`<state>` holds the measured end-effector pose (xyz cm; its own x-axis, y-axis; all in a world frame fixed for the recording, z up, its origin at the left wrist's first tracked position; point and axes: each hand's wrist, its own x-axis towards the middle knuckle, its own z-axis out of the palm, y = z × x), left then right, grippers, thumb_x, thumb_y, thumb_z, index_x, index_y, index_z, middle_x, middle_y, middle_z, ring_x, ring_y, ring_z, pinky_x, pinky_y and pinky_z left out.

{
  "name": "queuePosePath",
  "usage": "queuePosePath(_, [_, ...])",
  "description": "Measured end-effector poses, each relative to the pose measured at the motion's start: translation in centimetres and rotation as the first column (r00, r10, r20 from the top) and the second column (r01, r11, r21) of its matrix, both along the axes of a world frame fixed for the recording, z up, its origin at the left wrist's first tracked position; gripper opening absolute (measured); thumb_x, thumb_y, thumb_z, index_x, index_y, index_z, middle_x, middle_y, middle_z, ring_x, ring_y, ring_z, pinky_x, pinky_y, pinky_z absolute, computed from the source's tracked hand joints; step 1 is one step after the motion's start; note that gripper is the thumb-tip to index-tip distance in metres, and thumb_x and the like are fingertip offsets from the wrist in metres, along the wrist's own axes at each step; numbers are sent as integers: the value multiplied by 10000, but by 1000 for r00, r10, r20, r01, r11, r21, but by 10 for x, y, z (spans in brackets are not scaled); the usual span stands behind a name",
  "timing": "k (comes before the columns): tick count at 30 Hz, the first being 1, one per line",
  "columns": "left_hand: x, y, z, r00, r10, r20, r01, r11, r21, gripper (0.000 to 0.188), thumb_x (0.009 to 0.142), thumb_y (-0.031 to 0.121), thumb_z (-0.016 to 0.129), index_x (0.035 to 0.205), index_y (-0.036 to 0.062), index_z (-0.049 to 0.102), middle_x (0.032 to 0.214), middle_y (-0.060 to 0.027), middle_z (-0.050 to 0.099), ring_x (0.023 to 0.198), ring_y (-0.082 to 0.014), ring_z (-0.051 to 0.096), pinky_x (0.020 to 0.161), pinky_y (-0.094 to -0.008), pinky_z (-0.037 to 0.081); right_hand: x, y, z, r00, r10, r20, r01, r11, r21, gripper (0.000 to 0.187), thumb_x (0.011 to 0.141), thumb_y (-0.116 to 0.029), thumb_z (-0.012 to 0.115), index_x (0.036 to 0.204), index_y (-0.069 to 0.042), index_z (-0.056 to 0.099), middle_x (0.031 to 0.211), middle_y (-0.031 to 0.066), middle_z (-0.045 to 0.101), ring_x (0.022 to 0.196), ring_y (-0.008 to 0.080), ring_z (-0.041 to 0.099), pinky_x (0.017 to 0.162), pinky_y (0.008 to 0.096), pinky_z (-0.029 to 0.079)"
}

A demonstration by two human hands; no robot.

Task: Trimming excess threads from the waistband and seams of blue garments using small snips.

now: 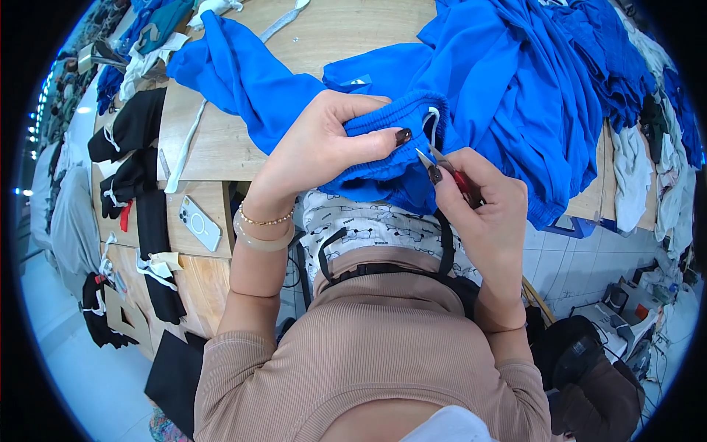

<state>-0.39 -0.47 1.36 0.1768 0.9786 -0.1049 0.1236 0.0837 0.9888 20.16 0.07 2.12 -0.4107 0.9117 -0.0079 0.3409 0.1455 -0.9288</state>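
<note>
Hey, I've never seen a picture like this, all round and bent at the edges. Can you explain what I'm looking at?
Sure. There's no machine here, just a person using two bare hands. The one picture comes from a wide fisheye camera worn on their head, looking down, so straight edges bend near the rim and their own arms and chest show below.

The left hand grips the gathered band of a blue garment. The right hand holds small red-handled snips, with the tips close to the band; I can't tell if they touch it.

On the wooden table, more blue cloth is heaped to the right. Off to the left are black bundles and a phone.
</note>
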Motion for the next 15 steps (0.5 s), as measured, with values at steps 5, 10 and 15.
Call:
queuePosePath(5, [-1, -1, -4, 999, 27, -19, -26, 999, 19, 216, 787, 135, 615, 851, -70, 643, 746, 5, 573, 665, -32, 443, 563, -174, 368, -3, 0, -1, 1000, -1, 14, 1, 1000, 18, 59, 820, -60, 610, 796, -14, 581, 531, 32, 445, 477, 48, 366, 435, 222, 303])
queuePosePath(10, [-1, 0, -3, 1000, 15, 18, -15, 1000, -6, 234, 794, 162, 623, 847, -64, 647, 755, 5, 582, 673, -30, 449, 566, -174, 371, -3, 1, -4, 1000, -12, -27, 14, 997, 77, 58, 818, -58, 613, 795, -16, 579, 531, 29, 445, 476, 47, 369, 436, 219, 307])
queuePosePath(15, [-2, -1, -4, 1000, 16, 15, -16, 1000, -21, 245, 795, 180, 622, 842, -58, 648, 756, 2, 589, 676, -29, 453, 571, -176, 378, -1, 0, -4, 999, -3, -34, 3, 1000, 17, 58, 818, -56, 612, 794, -15, 579, 528, 23, 440, 478, 41, 361, 435, 216, 299])
